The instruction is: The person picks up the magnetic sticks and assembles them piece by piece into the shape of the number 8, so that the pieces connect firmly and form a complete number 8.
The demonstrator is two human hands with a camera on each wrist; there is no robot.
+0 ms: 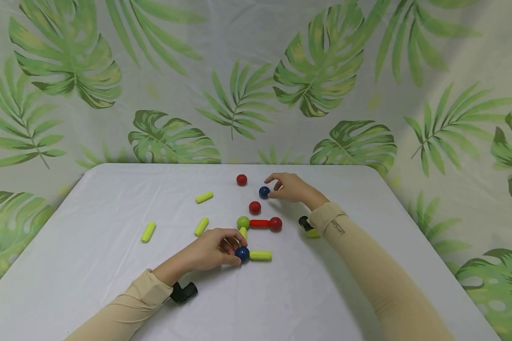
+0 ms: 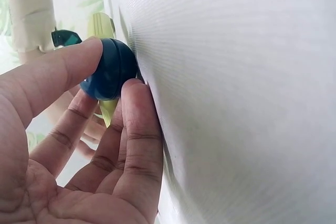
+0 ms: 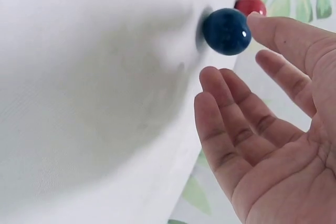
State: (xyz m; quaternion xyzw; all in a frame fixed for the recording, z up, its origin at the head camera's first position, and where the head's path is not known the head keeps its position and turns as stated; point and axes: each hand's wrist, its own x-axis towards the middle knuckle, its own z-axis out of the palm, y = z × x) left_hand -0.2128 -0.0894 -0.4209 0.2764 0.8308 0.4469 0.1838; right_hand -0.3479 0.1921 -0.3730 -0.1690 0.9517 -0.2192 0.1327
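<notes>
Small dark lettering (image 1: 338, 227) is running across the right sleeve (image 1: 369, 270) near its cuff (image 1: 325, 215), slanting in the head view, seemingly spelling "let's slim".

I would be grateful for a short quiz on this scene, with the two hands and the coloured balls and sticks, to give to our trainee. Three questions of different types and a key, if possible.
1. Multiple choice. What does the left hand hold?
a) nothing
b) a glossy dark-blue plastic-looking ball
c) a loose yellow-green stick

2. True or false. A second glossy dark-blue plastic-looking ball lies beside the right hand.

3. Fill in one colour. A straight red plastic-looking stick joins a round lime-green plastic-looking ball to a ____ ball.

Key: 1 b; 2 true; 3 red, the red plastic-looking ball at the stick's right end in the head view.
</notes>
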